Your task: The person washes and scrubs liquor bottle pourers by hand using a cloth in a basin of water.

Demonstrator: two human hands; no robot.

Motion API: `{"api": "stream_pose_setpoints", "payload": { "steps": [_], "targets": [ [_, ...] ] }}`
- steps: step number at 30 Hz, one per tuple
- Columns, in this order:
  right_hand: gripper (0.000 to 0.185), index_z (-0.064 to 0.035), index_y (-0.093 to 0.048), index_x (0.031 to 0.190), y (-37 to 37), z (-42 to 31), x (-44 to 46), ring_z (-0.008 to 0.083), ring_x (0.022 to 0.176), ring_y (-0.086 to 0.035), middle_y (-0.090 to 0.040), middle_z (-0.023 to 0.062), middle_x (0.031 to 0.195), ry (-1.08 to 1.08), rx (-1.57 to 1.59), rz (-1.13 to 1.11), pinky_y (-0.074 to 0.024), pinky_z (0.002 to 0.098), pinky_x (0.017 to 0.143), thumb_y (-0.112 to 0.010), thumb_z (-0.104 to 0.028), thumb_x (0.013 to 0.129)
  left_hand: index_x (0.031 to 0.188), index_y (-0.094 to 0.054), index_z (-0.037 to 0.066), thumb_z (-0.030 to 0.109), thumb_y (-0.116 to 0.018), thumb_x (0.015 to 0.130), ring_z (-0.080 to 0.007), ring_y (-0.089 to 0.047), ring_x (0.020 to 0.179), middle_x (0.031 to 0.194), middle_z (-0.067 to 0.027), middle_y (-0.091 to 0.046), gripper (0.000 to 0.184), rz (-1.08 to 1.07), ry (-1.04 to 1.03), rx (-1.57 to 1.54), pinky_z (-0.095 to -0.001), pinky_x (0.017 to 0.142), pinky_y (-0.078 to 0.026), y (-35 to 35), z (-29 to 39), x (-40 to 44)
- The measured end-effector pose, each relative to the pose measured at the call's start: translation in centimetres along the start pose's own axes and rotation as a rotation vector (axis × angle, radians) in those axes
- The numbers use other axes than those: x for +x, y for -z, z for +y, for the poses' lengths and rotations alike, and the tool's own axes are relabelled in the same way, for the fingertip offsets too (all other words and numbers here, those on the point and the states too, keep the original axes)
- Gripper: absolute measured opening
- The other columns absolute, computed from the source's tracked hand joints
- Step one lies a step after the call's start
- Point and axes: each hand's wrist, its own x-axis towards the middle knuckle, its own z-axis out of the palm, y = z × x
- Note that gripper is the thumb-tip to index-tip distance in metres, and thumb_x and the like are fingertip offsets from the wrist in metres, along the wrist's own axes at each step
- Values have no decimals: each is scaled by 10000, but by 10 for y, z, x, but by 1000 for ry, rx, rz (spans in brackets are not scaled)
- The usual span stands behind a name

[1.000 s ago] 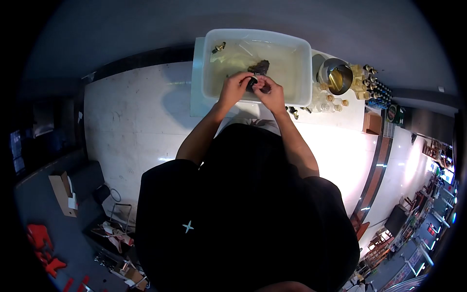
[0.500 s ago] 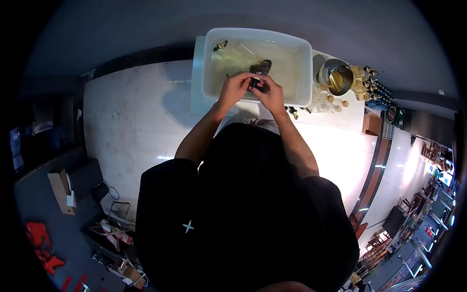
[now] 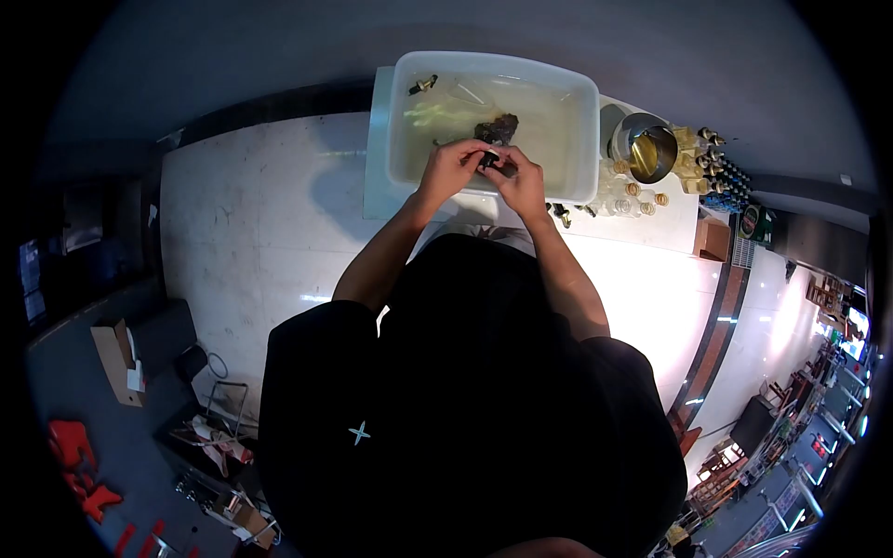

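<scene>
Over the near side of a white plastic tub (image 3: 588, 139) of cloudy liquid, my left hand (image 3: 452, 169) and my right hand (image 3: 524, 182) meet with curled fingers. Between their fingertips is a small black part (image 3: 489, 160) with a pale top edge, partly hidden by the fingers; its exact kind cannot be made out. Just beyond lies a dark, wet, crumpled clump (image 3: 498, 127) in the tub. A black-and-brass fitting (image 3: 423, 85) lies in the tub's far left corner, and a thin pale stick (image 3: 471, 94) lies near the far wall.
Right of the tub stand a metal pot (image 3: 654, 149) with yellowish liquid, several clear bottles or jars (image 3: 621, 200) and rows of dark-topped bottles (image 3: 712, 167). More brass-and-black fittings (image 3: 562, 214) lie by the tub's near right corner. A cardboard box (image 3: 713, 239) is further right.
The small black part has turned slightly between my fingertips. My hands stay in nearly the same place over the tub.
</scene>
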Motion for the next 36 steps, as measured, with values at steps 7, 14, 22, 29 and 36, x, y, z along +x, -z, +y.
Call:
{"api": "stream_pose_setpoints", "payload": {
  "steps": [7, 14, 22, 29, 36],
  "targets": [
    [370, -1, -673, 1103, -3, 8, 0, 156, 809, -673, -703, 109, 857, -23, -4, 1, -538, 301, 785, -814, -118, 781, 1102, -685, -32, -32, -624, 927, -135, -703, 911, 990, -101, -738, 185, 1, -19, 78, -273, 774, -566, 1, 7, 0],
    [443, -74, -687, 1140, 2, -10, 2, 264, 853, -665, -666, 118, 893, 86, -16, 46, -529, 342, 796, -833, -135, 727, 1114, -624, -30, -81, -598, 918, -144, -682, 994, 1011, -94, -712, 204, 0, 30, -89, -266, 848, -541, -1, 5, 3],
    [500, -109, -681, 1210, -4, 2, -1, 274, 924, -619, -577, 132, 1119, 238, -109, 76, -518, 347, 842, -769, -31, 724, 1133, -574, -19, -81, -619, 906, -140, -660, 1036, 1060, -94, -683, 239, -55, 59, -233, -268, 903, -522, 2, 1, 9],
    [438, -84, -675, 1159, -3, -3, 1, 289, 919, -648, -618, 136, 1087, 232, -30, 83, -532, 361, 829, -753, -16, 734, 1109, -608, -21, -26, -630, 914, -142, -686, 964, 1014, -113, -717, 196, -37, 43, -152, -274, 839, -547, 2, 6, 6],
    [402, -71, -679, 1116, 1, -9, 0, 296, 857, -659, -658, 125, 973, 244, -60, 53, -538, 367, 767, -773, -27, 727, 1123, -624, -41, -27, -615, 934, -120, -668, 973, 1015, -92, -710, 190, -77, 51, -102, -262, 855, -538, 5, 3, 3]
  ]
}}
